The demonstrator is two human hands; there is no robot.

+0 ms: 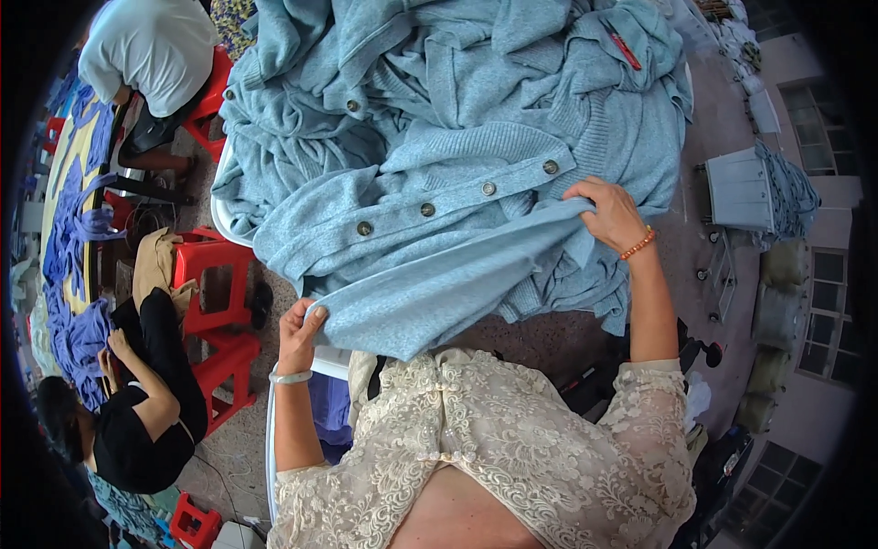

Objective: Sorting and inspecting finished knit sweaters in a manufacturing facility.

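A light blue knit cardigan (430, 274) with several dark round buttons along its ribbed band lies spread on top of a large heap of similar blue knitwear (366, 55). One edge of it is stretched between my two hands, slanting up to the right. My left hand (300, 331) pinches the lower left end, thumb on top. The upper right end is gripped by my right hand (611, 216), its fingers curled over the fabric. Behind the cardigan, a red slim object (626, 51) rests on the heap at the far right.
The heap fills a white bin (222, 215). At left, red stools (215, 274) stand beside a long table with purple garments (69, 238); one person (146, 430) handles purple fabric, another (151, 55) sits farther off. A wheeled cart (741, 192) with blue knitwear stands right.
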